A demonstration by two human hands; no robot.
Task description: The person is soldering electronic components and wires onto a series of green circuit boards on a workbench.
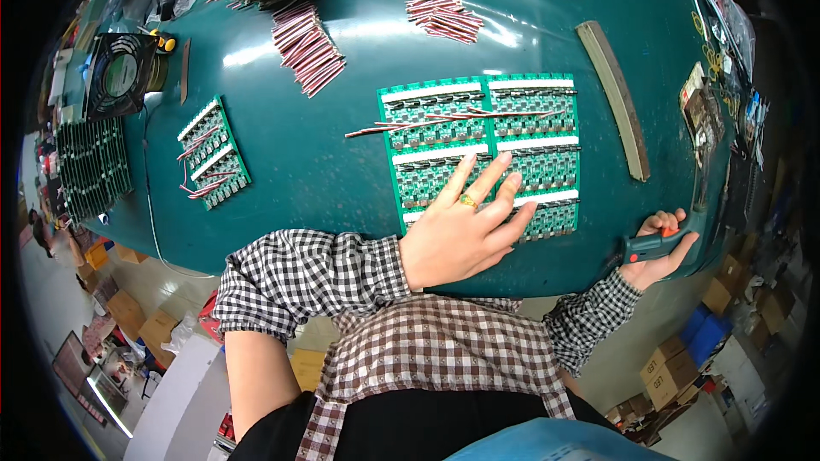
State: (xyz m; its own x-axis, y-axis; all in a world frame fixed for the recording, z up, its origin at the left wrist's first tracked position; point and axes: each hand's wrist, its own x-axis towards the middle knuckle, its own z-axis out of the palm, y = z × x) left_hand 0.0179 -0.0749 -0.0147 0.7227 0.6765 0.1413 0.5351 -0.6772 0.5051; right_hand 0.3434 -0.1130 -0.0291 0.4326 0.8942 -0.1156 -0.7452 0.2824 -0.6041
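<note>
While my left hand (454,235) lies flat over the low part of two big green boards, its fingers are spread and hold nothing that I can see. The left board (413,172) and the right board (538,172) sit side by side on the dark green table (316,154), in front of me. Thin red and white wires (444,119) lie across both of them, near the top. My right hand (651,272) is off to the right, wrapped around a dark green tool (649,248) with orange bits. A long wooden stick (617,101) lies between that hand and the boards' far corner.
</note>
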